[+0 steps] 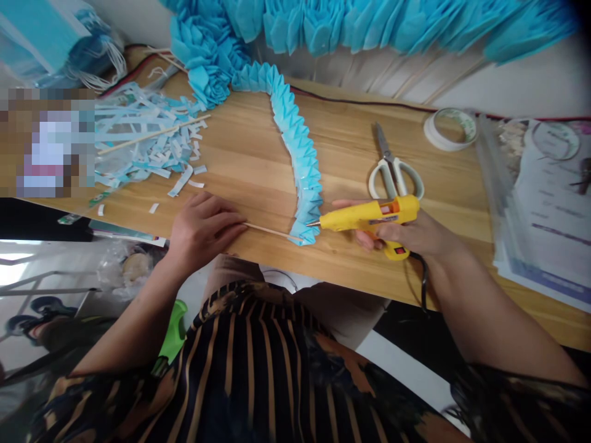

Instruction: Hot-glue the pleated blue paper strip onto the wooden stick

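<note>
- Left hand [201, 223] pinches thin wooden stick [270, 230], likely steadying its tip on pleated blue paper strip [302, 151].
- Right hand [414, 235] grips yellow plastic glue gun [357, 215]; nozzle contact unclear.

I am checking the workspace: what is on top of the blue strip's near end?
One end of a thin stick lies on it; the yellow glue gun points there, contact unclear. The blue strip hides what is beneath.
</note>
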`<state>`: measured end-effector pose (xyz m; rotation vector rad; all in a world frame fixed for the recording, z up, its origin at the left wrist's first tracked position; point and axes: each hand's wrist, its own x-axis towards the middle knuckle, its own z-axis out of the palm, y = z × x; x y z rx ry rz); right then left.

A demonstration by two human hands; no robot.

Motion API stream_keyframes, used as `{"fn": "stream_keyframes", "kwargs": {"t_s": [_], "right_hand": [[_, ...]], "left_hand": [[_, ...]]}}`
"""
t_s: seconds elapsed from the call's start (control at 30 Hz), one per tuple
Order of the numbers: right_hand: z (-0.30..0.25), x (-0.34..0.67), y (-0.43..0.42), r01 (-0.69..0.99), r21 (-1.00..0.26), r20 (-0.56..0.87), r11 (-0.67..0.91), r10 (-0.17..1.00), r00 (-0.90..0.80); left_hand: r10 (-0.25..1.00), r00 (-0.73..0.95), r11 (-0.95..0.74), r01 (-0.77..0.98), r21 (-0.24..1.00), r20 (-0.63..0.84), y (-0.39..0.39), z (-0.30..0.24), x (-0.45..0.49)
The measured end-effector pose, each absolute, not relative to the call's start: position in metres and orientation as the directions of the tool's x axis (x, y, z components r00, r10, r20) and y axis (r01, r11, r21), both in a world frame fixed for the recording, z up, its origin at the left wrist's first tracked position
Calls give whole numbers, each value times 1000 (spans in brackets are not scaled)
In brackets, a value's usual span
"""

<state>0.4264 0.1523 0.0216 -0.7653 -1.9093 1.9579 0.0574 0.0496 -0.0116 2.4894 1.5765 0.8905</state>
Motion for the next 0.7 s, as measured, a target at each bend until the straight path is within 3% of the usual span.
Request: {"fn": "stream_keyframes", "kwargs": {"t_s": [0.37,0.53,0.7], "right_hand": [[22,424,150,124,-983,-182,-138,582,-793],[16,418,154,-165,-968,-54,-187,802,-594],[14,414,166,-328,-924,-94,-198,948,-305]], "left_hand": [[824,324,-494,812,309,465,50,-12,57],[813,338,-515,798,313,474,50,-14,54],[785,370,-553,781,292,497,50,-18,51]]}}
